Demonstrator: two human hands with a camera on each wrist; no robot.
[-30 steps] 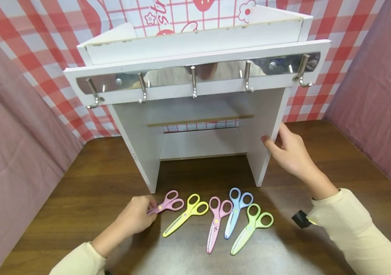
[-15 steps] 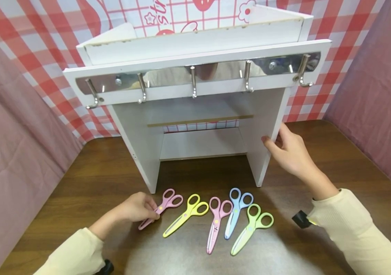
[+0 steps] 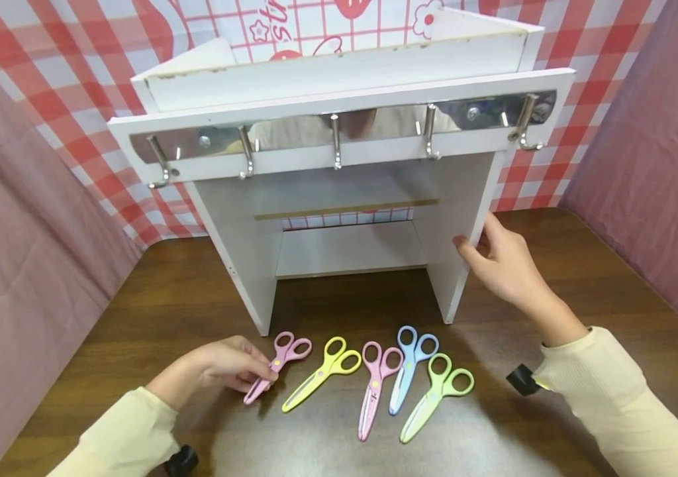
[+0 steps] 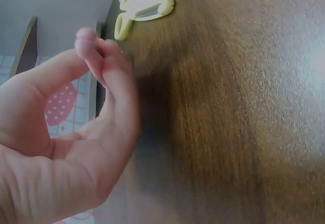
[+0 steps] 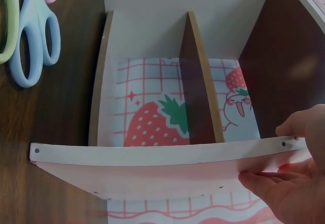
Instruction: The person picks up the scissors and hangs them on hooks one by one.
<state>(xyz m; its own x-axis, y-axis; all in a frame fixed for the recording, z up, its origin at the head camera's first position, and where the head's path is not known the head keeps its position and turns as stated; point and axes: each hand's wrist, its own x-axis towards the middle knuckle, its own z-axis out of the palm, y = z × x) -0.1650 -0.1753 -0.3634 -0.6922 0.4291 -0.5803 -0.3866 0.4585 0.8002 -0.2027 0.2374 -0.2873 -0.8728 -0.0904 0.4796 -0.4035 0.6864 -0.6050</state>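
Observation:
My left hand (image 3: 228,363) pinches mauve-pink scissors (image 3: 277,364) across their blades, thumb on top, with the looped handles pointing away from me. In the left wrist view the thumb and finger of that hand (image 4: 101,132) meet, and the scissors do not show between them. Immediately to its right lie yellow scissors (image 3: 321,373). Pink scissors (image 3: 375,384), blue scissors (image 3: 408,364) and green scissors (image 3: 434,397) follow along the row. My right hand (image 3: 508,265) grips the edge of the right side panel of a white shelf (image 3: 471,218), thumb on the inner face and fingers outside.
Across the shelf's upper front runs a metal rail with several hooks (image 3: 337,142) jutting toward me. Inside are two boards, a lower one (image 3: 351,248) near the wooden table (image 3: 118,358). Pink cloth hangs at both sides, with a checked strawberry cloth (image 3: 583,99) behind.
My left hand has shifted left and toward me, its grip moving along the mauve-pink scissors; their blade now shows below the thumb. The right hand and the shelf stay as they were.

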